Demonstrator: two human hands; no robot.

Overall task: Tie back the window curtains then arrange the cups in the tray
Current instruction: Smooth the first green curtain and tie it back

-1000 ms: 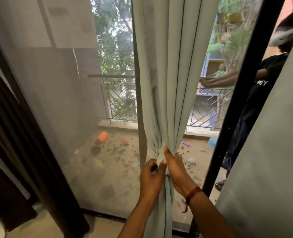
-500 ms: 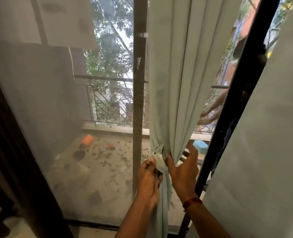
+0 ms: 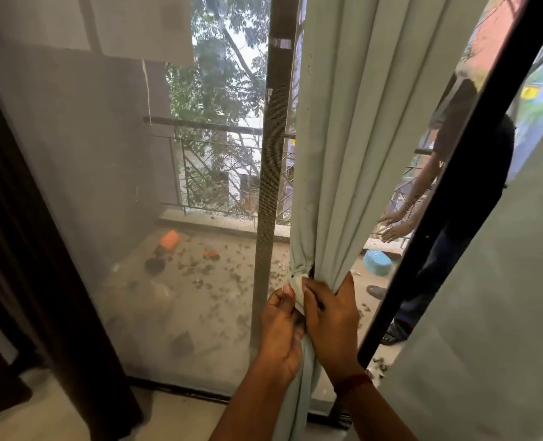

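A pale green curtain hangs in front of a sliding screen door, gathered into a knot at about waist height. My left hand pinches a loose end of the fabric just under the knot. My right hand grips the gathered curtain beside it, thumb up along the folds. A second pale curtain panel fills the right side. No cups or tray are in view.
A dark curtain hangs at the left edge. Behind the mesh lies a balcony floor with scattered debris, an orange object and a blue tub. A person in dark clothes stands outside by the railing. A black door frame slants across the right.
The view has shifted so the curtain sits further right. My right hand closed from spread fingers onto the gathered curtain, and both hands stay at the knot.
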